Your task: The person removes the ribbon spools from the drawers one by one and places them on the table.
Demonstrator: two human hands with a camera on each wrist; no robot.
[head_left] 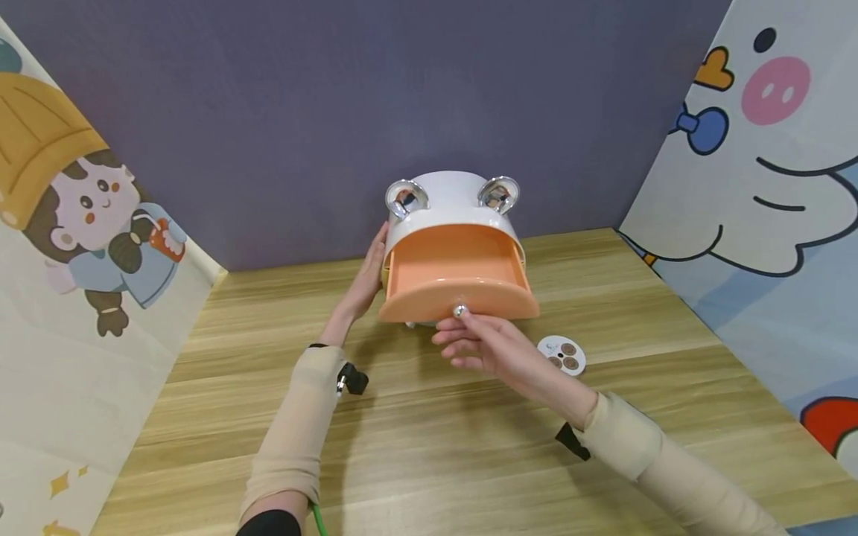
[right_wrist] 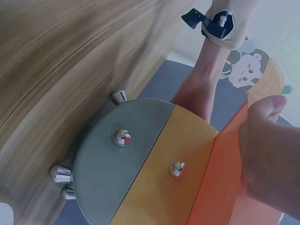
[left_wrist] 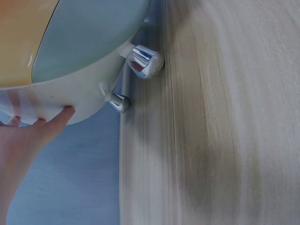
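Note:
A white round drawer box [head_left: 445, 190] with two shiny ear-like rings stands on metal feet at the back of the table. Its orange top drawer [head_left: 415, 301] is pulled out, and the bare inside shows. Thumb and fingers of my right hand [head_left: 499, 346] pinch the silver knob [head_left: 459, 310] on that drawer's front. My left hand [head_left: 365, 279] rests against the box's left side with fingers extended, as the left wrist view also shows. Below the orange drawer, the yellow drawer [right_wrist: 161, 187] and grey-green drawer [right_wrist: 105, 164] are closed, each with a round knob.
On the wooden table [head_left: 429, 461], a white disc with brown circles [head_left: 568, 350] lies to the right of the box, partly behind my right forearm. A dark wall [head_left: 302, 149] rises behind the box. Side panels with cartoon prints flank the table.

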